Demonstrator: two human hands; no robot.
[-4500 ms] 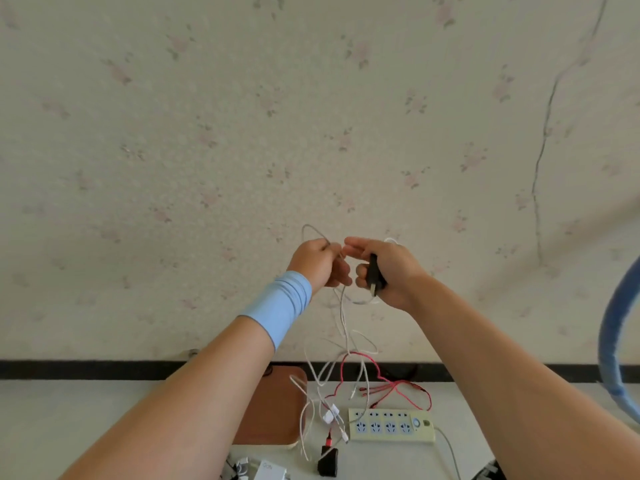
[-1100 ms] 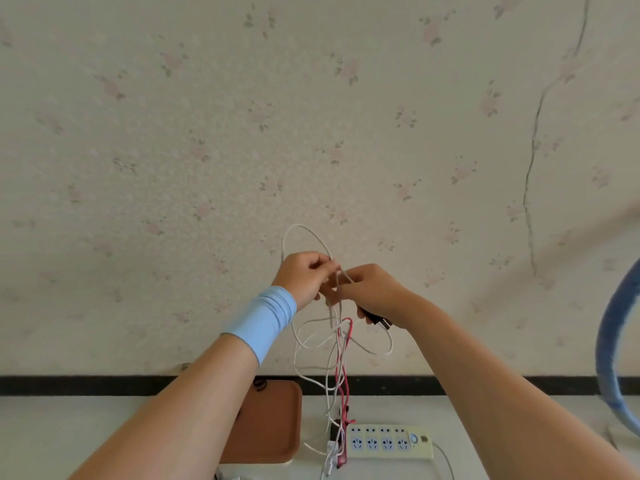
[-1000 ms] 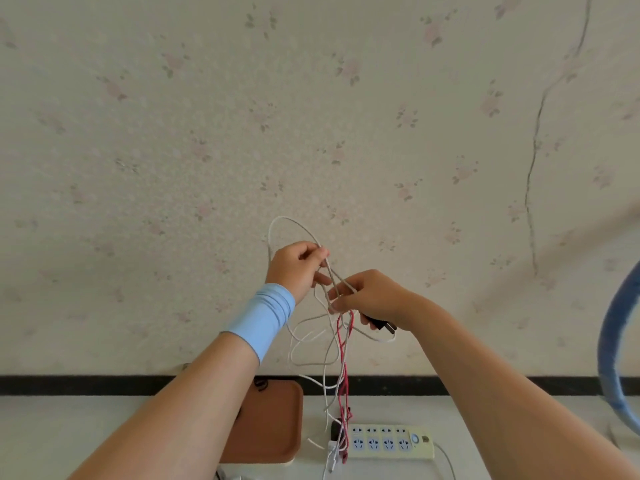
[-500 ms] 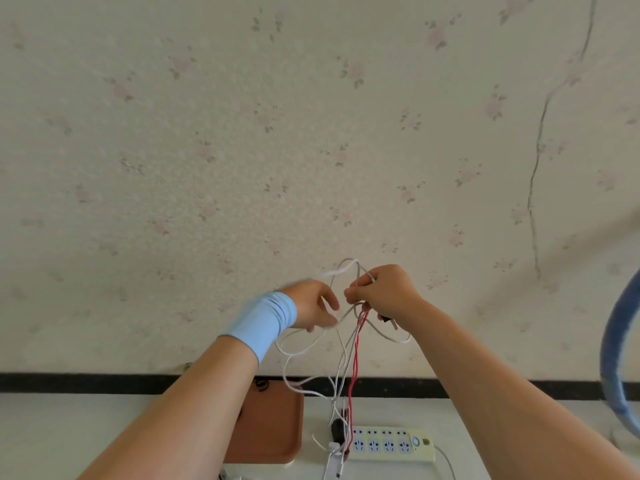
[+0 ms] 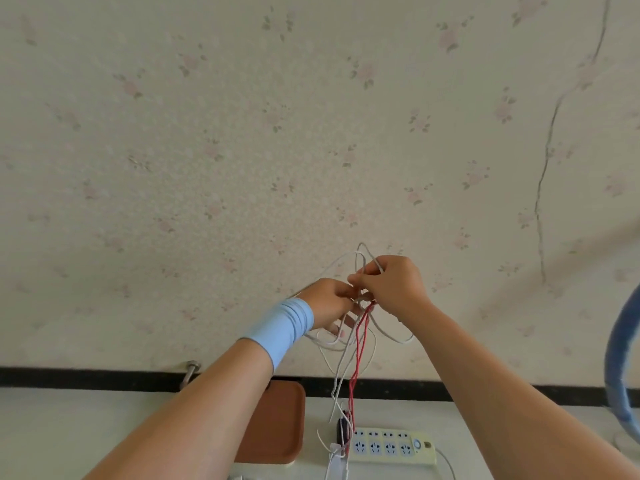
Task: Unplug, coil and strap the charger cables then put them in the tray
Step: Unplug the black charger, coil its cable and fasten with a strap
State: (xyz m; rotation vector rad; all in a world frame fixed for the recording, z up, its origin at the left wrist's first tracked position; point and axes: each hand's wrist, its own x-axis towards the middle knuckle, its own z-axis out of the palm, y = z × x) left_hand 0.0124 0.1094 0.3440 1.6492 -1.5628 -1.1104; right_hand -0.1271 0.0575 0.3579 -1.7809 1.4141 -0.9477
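Observation:
I hold a tangle of charger cables up in front of the wall. My left hand (image 5: pixel 330 301), with a light blue wristband, grips white cable loops (image 5: pixel 341 344). My right hand (image 5: pixel 393 284) pinches white strands that arch above it, right beside the left hand. A red cable (image 5: pixel 356 368) and white strands hang down from both hands to the table. A black plug (image 5: pixel 343 429) dangles at the bottom, just left of the power strip (image 5: pixel 391 445). The brown tray (image 5: pixel 277 424) lies on the table under my left forearm.
A white table (image 5: pixel 52 434) runs along the bottom against a flowered wall with a black strip. A metal bolt (image 5: pixel 189 372) sticks up at the table's back edge. A blue curved tube (image 5: pixel 620 368) stands at the far right.
My hands have come together again and the right hand rose a little. The white loops now arch over the right hand. The hanging strands stay gathered over the strip's left end.

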